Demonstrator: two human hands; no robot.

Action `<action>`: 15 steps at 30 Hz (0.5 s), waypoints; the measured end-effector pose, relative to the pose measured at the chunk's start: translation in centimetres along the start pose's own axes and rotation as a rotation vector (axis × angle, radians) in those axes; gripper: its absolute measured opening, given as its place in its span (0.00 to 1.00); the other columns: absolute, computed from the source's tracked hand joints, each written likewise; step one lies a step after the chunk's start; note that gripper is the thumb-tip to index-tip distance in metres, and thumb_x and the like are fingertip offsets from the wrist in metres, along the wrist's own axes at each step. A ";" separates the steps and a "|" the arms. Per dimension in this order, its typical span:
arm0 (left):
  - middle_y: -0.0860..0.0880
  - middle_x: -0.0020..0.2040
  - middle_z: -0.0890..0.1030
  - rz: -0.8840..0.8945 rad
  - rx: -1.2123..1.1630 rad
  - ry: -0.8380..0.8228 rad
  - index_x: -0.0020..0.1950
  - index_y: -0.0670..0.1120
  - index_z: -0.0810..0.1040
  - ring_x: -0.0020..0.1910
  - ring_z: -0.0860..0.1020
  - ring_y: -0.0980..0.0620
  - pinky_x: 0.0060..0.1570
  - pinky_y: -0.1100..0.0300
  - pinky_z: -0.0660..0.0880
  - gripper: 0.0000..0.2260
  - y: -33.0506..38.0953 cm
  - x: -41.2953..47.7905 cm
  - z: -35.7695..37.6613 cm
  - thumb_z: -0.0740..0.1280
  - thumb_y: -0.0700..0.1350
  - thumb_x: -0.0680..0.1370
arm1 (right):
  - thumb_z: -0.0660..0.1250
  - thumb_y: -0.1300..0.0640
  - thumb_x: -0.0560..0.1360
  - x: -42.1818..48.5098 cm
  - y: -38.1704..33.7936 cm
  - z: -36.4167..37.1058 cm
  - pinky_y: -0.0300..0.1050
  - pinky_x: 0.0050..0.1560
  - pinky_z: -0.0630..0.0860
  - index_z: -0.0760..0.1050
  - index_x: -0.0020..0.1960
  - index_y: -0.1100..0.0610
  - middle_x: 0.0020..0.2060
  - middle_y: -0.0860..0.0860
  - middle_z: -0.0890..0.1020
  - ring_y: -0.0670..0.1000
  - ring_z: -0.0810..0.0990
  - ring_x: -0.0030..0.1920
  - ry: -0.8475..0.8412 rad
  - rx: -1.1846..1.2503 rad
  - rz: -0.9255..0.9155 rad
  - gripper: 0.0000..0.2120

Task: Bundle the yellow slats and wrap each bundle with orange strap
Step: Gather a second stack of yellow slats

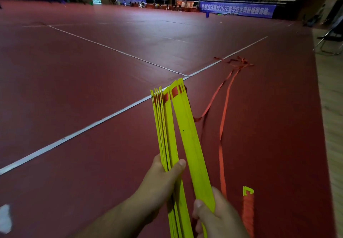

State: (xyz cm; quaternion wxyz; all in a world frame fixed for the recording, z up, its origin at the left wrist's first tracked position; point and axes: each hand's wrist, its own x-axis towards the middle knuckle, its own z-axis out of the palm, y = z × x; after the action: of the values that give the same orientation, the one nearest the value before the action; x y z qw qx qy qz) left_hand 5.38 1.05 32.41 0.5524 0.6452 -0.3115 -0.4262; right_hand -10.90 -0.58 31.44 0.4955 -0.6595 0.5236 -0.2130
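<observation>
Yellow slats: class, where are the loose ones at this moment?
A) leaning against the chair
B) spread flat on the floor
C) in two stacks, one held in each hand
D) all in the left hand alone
C: the left hand grips one stack of yellow slats and the right hand grips a second stack, both raised above the red floor.

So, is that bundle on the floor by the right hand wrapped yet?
Wrapped: orange strap is wound in close turns round the bundle, leaving only its yellow tip bare; its lower end is out of frame.
</observation>
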 end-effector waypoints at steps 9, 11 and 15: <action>0.44 0.37 0.83 -0.222 -0.318 -0.102 0.59 0.41 0.78 0.35 0.81 0.46 0.40 0.52 0.78 0.11 0.2 0.1 -1.8 0.65 0.47 0.82 | 0.61 0.41 0.74 0.3 -0.2 -1.0 0.26 0.37 0.71 0.77 0.35 0.45 0.28 0.39 0.82 0.35 0.77 0.31 0.121 0.226 0.068 0.14; 0.42 0.39 0.84 -0.232 -0.334 -0.106 0.59 0.41 0.78 0.36 0.82 0.45 0.40 0.51 0.78 0.12 0.1 0.2 -2.1 0.65 0.48 0.82 | 0.59 0.42 0.75 0.1 -0.7 -0.8 0.37 0.46 0.74 0.75 0.35 0.46 0.37 0.46 0.84 0.38 0.78 0.35 0.105 0.229 0.101 0.14; 0.40 0.39 0.80 -0.243 -0.375 -0.105 0.58 0.39 0.79 0.34 0.79 0.45 0.36 0.53 0.78 0.13 0.2 0.6 -2.7 0.65 0.48 0.81 | 0.58 0.33 0.63 1.1 0.4 -0.8 0.34 0.40 0.73 0.77 0.41 0.48 0.36 0.48 0.83 0.43 0.79 0.39 0.108 0.151 0.054 0.21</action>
State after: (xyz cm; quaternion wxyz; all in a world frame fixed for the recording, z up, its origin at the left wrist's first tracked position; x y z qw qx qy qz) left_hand 8.07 1.65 32.56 0.5905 0.5409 -0.1748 -0.5729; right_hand -11.29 -1.90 31.16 0.5204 -0.5936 0.5496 -0.2734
